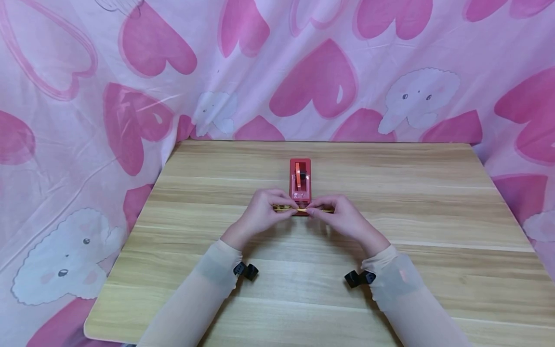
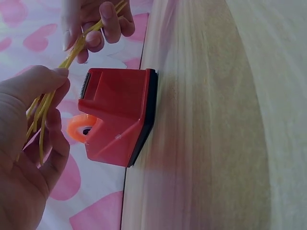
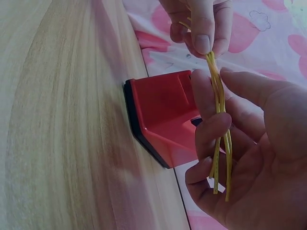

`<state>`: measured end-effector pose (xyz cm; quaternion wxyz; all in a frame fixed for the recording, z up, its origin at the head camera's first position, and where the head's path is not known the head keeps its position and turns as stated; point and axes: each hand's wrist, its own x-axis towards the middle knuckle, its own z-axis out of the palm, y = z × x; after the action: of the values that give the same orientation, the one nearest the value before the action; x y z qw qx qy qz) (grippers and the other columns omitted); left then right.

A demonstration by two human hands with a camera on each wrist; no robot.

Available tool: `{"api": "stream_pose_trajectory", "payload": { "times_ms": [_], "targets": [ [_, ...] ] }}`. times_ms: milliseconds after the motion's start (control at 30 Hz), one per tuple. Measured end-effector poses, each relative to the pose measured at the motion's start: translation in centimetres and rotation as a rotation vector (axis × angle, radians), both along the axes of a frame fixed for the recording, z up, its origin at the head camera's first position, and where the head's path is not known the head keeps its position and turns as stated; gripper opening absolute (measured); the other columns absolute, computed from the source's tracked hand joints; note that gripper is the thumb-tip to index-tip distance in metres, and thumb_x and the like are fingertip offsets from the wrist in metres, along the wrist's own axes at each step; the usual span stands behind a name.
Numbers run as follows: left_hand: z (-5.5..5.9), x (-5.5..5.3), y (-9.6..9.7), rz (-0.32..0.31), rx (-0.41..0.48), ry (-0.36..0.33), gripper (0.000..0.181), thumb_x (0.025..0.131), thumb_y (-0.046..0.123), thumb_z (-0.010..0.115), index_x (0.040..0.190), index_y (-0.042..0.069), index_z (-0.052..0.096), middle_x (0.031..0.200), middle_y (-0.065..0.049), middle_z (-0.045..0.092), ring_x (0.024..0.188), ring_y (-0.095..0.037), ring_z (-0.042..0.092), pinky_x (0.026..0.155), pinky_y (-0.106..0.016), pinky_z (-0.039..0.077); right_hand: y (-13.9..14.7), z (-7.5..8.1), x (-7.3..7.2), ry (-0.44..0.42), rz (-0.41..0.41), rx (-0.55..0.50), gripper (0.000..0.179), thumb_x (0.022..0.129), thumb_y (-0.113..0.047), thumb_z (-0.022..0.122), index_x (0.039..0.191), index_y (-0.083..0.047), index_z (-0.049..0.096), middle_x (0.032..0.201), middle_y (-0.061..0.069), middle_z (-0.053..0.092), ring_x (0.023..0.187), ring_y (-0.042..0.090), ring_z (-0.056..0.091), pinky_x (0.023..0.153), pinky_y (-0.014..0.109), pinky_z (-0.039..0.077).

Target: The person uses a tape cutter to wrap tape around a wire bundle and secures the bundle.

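Observation:
Both hands hold a small bundle of thin yellow strands (image 3: 218, 100) in front of a red tape dispenser (image 1: 300, 180). My left hand (image 1: 265, 212) pinches the bundle between thumb and fingers, with strands hanging past its fingers in the left wrist view. On the other side, my right hand (image 1: 334, 212) holds the bundle between thumb and forefinger, its loose ends lying across the other fingers (image 3: 216, 125). The dispenser carries an orange roll (image 2: 82, 128), and its toothed cutting edge (image 2: 85, 86) faces the hands. In the head view the strands overlap the dispenser's near end.
The dispenser stands on a light wood-grain table (image 1: 416, 202). A pink cloth (image 1: 243, 96) with hearts and white cartoon animals hangs behind the table and along its sides. Small black cameras (image 1: 360, 278) are strapped at both wrists.

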<state>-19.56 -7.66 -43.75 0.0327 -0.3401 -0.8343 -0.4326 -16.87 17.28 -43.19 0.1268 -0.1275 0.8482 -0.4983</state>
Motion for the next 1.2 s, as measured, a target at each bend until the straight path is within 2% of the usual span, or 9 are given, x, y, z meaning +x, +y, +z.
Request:
{"api": "stream_pose_trajectory", "payload": {
  "times_ms": [100, 233, 367, 567, 700, 1033, 1133, 1200],
  "targets": [
    [0.04, 0.04, 0.01, 0.002, -0.024, 0.018, 0.012, 0.087, 0.012, 0.084, 0.097, 0.018, 0.084, 0.098, 0.004, 0.076, 0.094, -0.010, 0.067, 0.085, -0.030, 0.056, 0.02, -0.06, -0.03, 0.004, -0.008, -0.001, 0.018, 0.097, -0.031, 0.074, 0.110, -0.019, 0.079, 0.108, 0.000, 0.078, 0.099, 0.020, 0.067, 0.084, 0.037, 0.051],
    [0.13, 0.08, 0.06, 0.013, -0.040, -0.040, 0.014, 0.087, 0.015, 0.084, 0.099, 0.022, 0.083, 0.099, 0.007, 0.076, 0.097, -0.008, 0.067, 0.091, -0.033, 0.055, 0.03, -0.06, 0.01, 0.022, -0.023, 0.007, 0.016, 0.094, -0.030, 0.077, 0.107, -0.022, 0.080, 0.112, -0.002, 0.077, 0.101, 0.019, 0.067, 0.086, 0.038, 0.051],
    [0.13, 0.13, 0.11, 0.014, -0.038, -0.104, 0.015, 0.088, 0.020, 0.084, 0.102, 0.024, 0.082, 0.104, 0.009, 0.077, 0.101, -0.007, 0.069, 0.095, -0.035, 0.055, -0.02, 0.04, 0.15, 0.033, -0.043, 0.013, 0.012, 0.092, -0.030, 0.080, 0.102, -0.025, 0.081, 0.107, -0.004, 0.078, 0.096, 0.020, 0.068, 0.082, 0.038, 0.052],
    [-0.15, 0.13, 0.06, 0.043, -0.016, -0.197, 0.013, 0.093, 0.029, 0.079, 0.106, 0.027, 0.081, 0.108, 0.011, 0.076, 0.097, -0.008, 0.066, 0.082, -0.034, 0.052, -0.04, 0.15, 0.29, 0.057, -0.063, 0.050, 0.009, 0.090, -0.029, 0.082, 0.099, -0.029, 0.081, 0.107, -0.007, 0.078, 0.103, 0.017, 0.068, 0.086, 0.038, 0.051],
    [-0.33, -0.01, 0.05, 0.056, -0.007, -0.235, 0.012, 0.094, 0.031, 0.077, 0.105, 0.027, 0.081, 0.106, 0.011, 0.076, 0.091, -0.009, 0.064, 0.077, -0.032, 0.050, -0.04, 0.20, 0.36, 0.077, -0.075, 0.069, 0.008, 0.090, -0.029, 0.082, 0.098, -0.029, 0.081, 0.105, -0.007, 0.078, 0.105, 0.017, 0.068, 0.088, 0.039, 0.050],
    [-0.67, 0.12, 0.00, 0.059, -0.004, -0.360, 0.008, 0.092, 0.030, 0.080, 0.100, 0.027, 0.082, 0.100, 0.007, 0.078, 0.067, -0.014, 0.052, 0.055, -0.025, 0.042, -0.20, -0.05, 0.84, 0.094, -0.095, 0.055, 0.010, 0.088, -0.023, 0.084, 0.097, -0.025, 0.083, 0.105, -0.004, 0.079, 0.097, 0.018, 0.070, 0.083, 0.038, 0.054],
    [-0.55, 0.11, 0.15, 0.066, -0.020, -0.361, 0.008, 0.092, 0.029, 0.081, 0.099, 0.028, 0.082, 0.101, 0.008, 0.078, 0.070, -0.014, 0.054, 0.058, -0.026, 0.044, -0.22, 0.00, 0.75, 0.138, -0.087, 0.072, 0.010, 0.088, -0.021, 0.084, 0.098, -0.024, 0.083, 0.104, -0.003, 0.080, 0.095, 0.017, 0.070, 0.081, 0.036, 0.054],
    [-0.31, 0.04, 0.25, 0.077, -0.034, -0.353, 0.008, 0.091, 0.029, 0.081, 0.099, 0.029, 0.082, 0.102, 0.010, 0.078, 0.076, -0.012, 0.060, 0.066, -0.028, 0.048, -0.23, 0.18, 0.59, 0.159, -0.081, 0.083, 0.010, 0.088, -0.021, 0.084, 0.097, -0.024, 0.083, 0.103, -0.003, 0.080, 0.090, 0.016, 0.068, 0.077, 0.034, 0.054]
  ]
}}
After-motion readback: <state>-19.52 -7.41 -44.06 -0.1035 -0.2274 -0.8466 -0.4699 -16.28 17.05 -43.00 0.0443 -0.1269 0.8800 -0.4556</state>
